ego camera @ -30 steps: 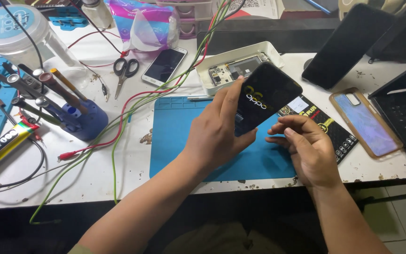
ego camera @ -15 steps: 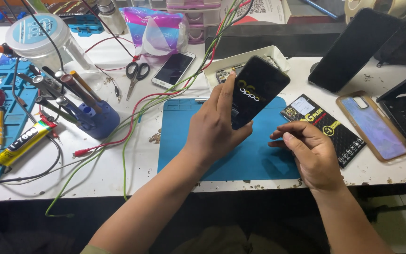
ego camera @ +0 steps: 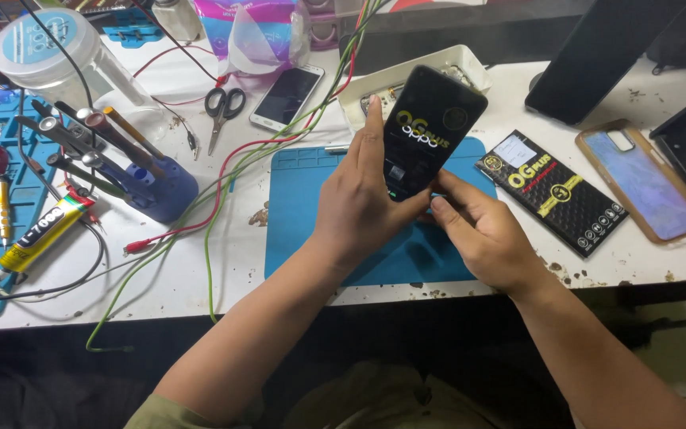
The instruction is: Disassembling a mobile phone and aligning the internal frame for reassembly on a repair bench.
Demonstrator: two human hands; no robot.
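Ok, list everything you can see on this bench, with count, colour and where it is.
dark phone: 1, black, held above the mat
work mat: 1, blue, centre of bench
flat black packet: 1, black and yellow, right of mat
phone case: 1, tan rim, far right
white phone: 1, white edge, dark screen, behind mat
scissors: 1, black handles, left of white phone
white tray: 1, behind the held phone
tool holder: 1, blue, left, holding several tools
glue tube: 1, yellow and black, far left
wires: several, red and green, across bench
left hand: grips the dark phone
right hand: at the phone's lower end
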